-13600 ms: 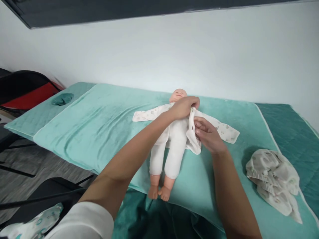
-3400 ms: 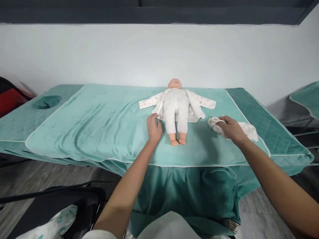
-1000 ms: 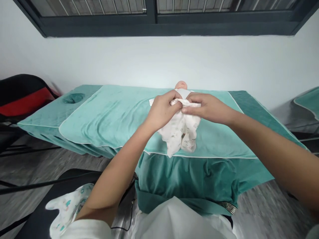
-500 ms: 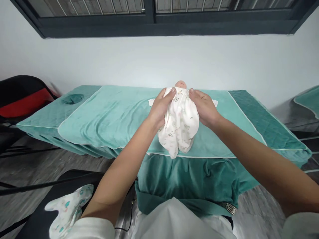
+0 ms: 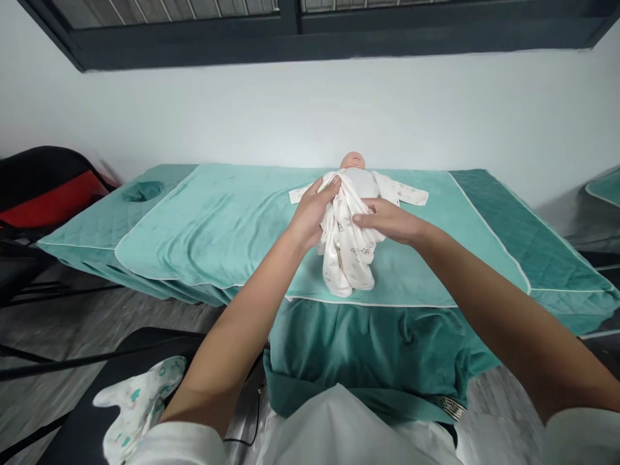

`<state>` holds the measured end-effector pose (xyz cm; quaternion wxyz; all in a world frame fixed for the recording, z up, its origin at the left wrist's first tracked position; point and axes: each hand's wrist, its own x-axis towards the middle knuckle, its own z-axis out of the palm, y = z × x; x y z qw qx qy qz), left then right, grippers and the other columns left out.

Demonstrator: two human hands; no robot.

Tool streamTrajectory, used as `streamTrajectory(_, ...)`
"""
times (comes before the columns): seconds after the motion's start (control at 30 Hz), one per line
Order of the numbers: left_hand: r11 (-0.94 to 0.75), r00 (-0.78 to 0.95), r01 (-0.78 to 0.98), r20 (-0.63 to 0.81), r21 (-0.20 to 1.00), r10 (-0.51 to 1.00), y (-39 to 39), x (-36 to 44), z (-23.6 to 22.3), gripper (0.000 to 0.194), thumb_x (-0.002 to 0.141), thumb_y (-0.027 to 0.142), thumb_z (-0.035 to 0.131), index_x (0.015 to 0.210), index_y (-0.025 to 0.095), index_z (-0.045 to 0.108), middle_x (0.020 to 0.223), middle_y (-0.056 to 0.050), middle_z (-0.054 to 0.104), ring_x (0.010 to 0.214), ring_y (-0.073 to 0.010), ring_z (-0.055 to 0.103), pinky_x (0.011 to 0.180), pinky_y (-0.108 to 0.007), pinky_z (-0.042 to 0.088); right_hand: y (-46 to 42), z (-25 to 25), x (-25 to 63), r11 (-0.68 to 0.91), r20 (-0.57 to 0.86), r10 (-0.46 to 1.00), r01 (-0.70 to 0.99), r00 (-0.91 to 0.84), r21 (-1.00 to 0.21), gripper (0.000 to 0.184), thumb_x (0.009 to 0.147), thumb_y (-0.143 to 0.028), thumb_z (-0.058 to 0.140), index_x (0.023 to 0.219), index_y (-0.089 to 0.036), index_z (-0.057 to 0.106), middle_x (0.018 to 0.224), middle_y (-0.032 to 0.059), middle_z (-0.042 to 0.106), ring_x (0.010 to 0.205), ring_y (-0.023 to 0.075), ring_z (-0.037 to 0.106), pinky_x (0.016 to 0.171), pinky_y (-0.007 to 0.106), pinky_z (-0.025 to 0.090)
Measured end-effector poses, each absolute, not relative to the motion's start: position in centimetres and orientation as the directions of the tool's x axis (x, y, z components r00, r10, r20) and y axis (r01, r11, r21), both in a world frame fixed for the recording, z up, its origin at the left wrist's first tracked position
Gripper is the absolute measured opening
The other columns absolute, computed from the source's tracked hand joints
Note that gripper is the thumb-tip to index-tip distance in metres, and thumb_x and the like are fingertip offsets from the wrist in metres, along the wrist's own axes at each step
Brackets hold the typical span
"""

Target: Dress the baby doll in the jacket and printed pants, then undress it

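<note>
White printed baby pants (image 5: 346,248) hang bunched in front of me, over the near side of the bed. My left hand (image 5: 314,210) is closed on their upper edge, thumb on top. My right hand (image 5: 390,221) grips the cloth lower on its right side, with its thumb pressed on the fabric and some fingers hidden. Behind the pants a baby doll (image 5: 353,160) lies on its back, head toward the wall. It wears a white top (image 5: 387,186) with printed sleeves spread to both sides. The pants cover the doll's lower body from view.
The doll lies on a massage bed with a light green cover (image 5: 232,219) and a face hole (image 5: 143,191) at the left. A patterned baby garment (image 5: 140,403) lies on a black chair (image 5: 82,420) at lower left. A black-and-red chair (image 5: 58,194) stands farther left.
My right hand has slid down from the upper edge of the pants to their side. The pants have gathered narrower, and more of the doll's head and top shows.
</note>
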<state>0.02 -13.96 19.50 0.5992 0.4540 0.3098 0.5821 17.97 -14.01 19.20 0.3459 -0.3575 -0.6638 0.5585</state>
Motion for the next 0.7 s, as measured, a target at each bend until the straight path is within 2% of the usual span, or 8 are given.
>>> streamTrajectory(0.03, -0.081, 0.149, -0.411, 0.155, 0.908, 0.977, -13.8, 0.2, 19.5, 0.043, 0.075, 0.051, 0.081, 0.101, 0.019, 0.065, 0.090, -0.004, 0.075, 0.091, -0.0207, 0.073, 0.083, -0.030, 0.058, -14.2, 19.2, 18.0, 0.105, 0.016, 0.838, 0.133, -0.545, -0.986, 0.045, 0.069, -0.060, 0.083, 0.087, -0.021, 0.072, 0.090, 0.0057, 0.075, 0.085, 0.0252, 0.071, 0.072, 0.036, 0.057)
streamTrajectory(0.1, -0.065, 0.197, -0.373, 0.147, 0.926, 0.969, -13.7, 0.6, 19.6, 0.045, 0.077, 0.056, 0.078, 0.099, 0.018, 0.066, 0.085, -0.005, 0.075, 0.087, -0.0217, 0.074, 0.080, -0.032, 0.059, -14.2, 19.4, 18.0, 0.095, 0.007, 0.868, 0.151, -0.496, -0.984, 0.046, 0.066, -0.057, 0.087, 0.092, -0.021, 0.074, 0.093, 0.0065, 0.076, 0.087, 0.0257, 0.072, 0.075, 0.037, 0.057)
streamTrajectory(0.23, -0.038, 0.399, -0.203, 0.118, 0.978, 0.910, -14.8, 0.6, 20.0, 0.045, 0.079, 0.062, 0.073, 0.079, 0.017, 0.067, 0.061, -0.004, 0.067, 0.059, -0.0179, 0.067, 0.063, -0.031, 0.056, -14.0, 20.0, 17.4, 0.165, 0.161, 0.959, -0.005, -0.235, -0.986, 0.048, 0.074, -0.068, 0.075, 0.090, -0.023, 0.071, 0.087, 0.0068, 0.075, 0.087, 0.0267, 0.071, 0.078, 0.040, 0.058)
streamTrajectory(0.37, -0.040, 0.686, -0.027, 0.048, 0.999, 0.726, -16.2, 0.5, 20.2, 0.045, 0.074, 0.050, 0.082, 0.057, 0.016, 0.059, 0.051, -0.002, 0.057, 0.049, -0.0123, 0.055, 0.056, -0.029, 0.050, -14.3, 20.4, 17.1, 0.213, 0.216, 0.964, -0.034, -0.154, -0.976, 0.050, 0.073, -0.072, 0.074, 0.083, -0.023, 0.066, 0.081, 0.0050, 0.072, 0.080, 0.0245, 0.070, 0.073, 0.039, 0.058)
streamTrajectory(0.43, -0.012, 0.659, -0.051, 0.043, 0.999, 0.751, -16.4, 0.6, 20.0, 0.038, 0.071, 0.041, 0.085, 0.059, 0.015, 0.061, 0.054, -0.001, 0.058, 0.051, -0.0115, 0.055, 0.055, -0.027, 0.048, -14.5, 20.5, 17.2, 0.191, 0.195, 0.970, -0.039, -0.148, -0.981, 0.052, 0.075, -0.074, 0.070, 0.085, -0.023, 0.065, 0.081, 0.0053, 0.072, 0.077, 0.0241, 0.070, 0.070, 0.038, 0.058)
streamTrajectory(0.5, 0.029, 0.536, -0.163, 0.064, 0.986, 0.842, -16.0, 0.8, 19.7, 0.026, 0.071, 0.034, 0.083, 0.073, 0.014, 0.067, 0.063, -0.001, 0.064, 0.056, -0.0118, 0.059, 0.057, -0.026, 0.048, -14.7, 20.3, 17.6, 0.171, 0.177, 0.972, -0.052, -0.153, -0.984, 0.055, 0.078, -0.076, 0.065, 0.091, -0.023, 0.066, 0.082, 0.0064, 0.072, 0.080, 0.0249, 0.070, 0.069, 0.038, 0.058)
streamTrajectory(0.57, 0.013, 0.387, -0.320, 0.118, 0.947, 0.915, -15.3, 1.0, 19.5, 0.026, 0.071, 0.030, 0.080, 0.090, 0.016, 0.069, 0.077, -0.001, 0.071, 0.066, -0.0140, 0.066, 0.066, -0.026, 0.052, -14.8, 20.0, 18.3, 0.161, 0.168, 0.968, -0.054, -0.187, -0.986, 0.057, 0.080, -0.076, 0.063, 0.095, -0.022, 0.067, 0.084, 0.0072, 0.073, 0.083, 0.0250, 0.071, 0.070, 0.037, 0.058)
streamTrajectory(0.7, -0.082, 0.229, -0.486, 0.218, 0.870, 0.949, -14.1, 1.5, 19.0, 0.031, 0.072, 0.029, 0.077, 0.100, 0.018, 0.070, 0.092, -0.002, 0.076, 0.092, -0.0210, 0.073, 0.086, -0.030, 0.055, -14.7, 19.2, 19.7, 0.050, 0.006, 0.882, 0.082, -0.471, -0.995, 0.049, 0.073, -0.063, 0.080, 0.095, -0.019, 0.072, 0.089, 0.0088, 0.075, 0.082, 0.0245, 0.071, 0.069, 0.035, 0.058)
